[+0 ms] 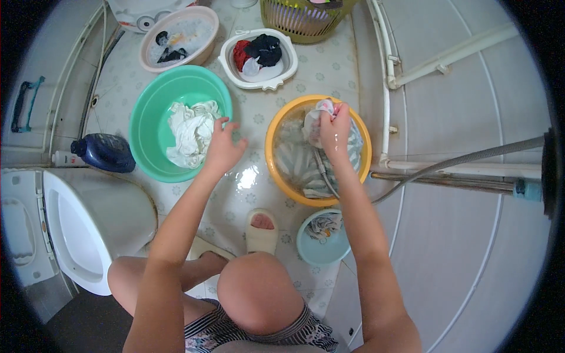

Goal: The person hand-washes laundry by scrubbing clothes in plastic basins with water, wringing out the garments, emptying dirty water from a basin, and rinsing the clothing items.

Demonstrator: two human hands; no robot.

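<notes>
**Hand-washing, mid-transfer between two basins**

Right hand (334,130) is clenched around a bunch of pale wet cloth (318,120), lifted just over the far part of the yellow basin (276,170). More striped laundry (300,165) lies soaking under it, and a hose (412,176) runs in from the right and dips into that basin. Left hand (223,147) has fingers spread, nothing in it — it hovers at the right rim of the green basin (147,147), fingertips just beside the white garments (191,132) heaped inside.

Judgement: the step looks like working pieces one by one in the yellow basin, with finished ones going left to the green. The next move likely calls for a firm squeeze or wring over the water, then a short carry leftward — the free hand is already placed to receive or settle the pile.

Surface and room: wet, glossy patterned floor tiles (253,117), a puddle shining between the two basins. Farther off, a pink basin (206,50) with dark items, a white tub (232,62) of red, black and white clothes, and a yellow-green basket (294,23). Near right, a small blue bowl (309,250) holding cloth; a pale slipper (262,232) beside it. Left: dark blue detergent bottle (106,152) and a white toilet (88,235). Pipes along the right wall.
</notes>
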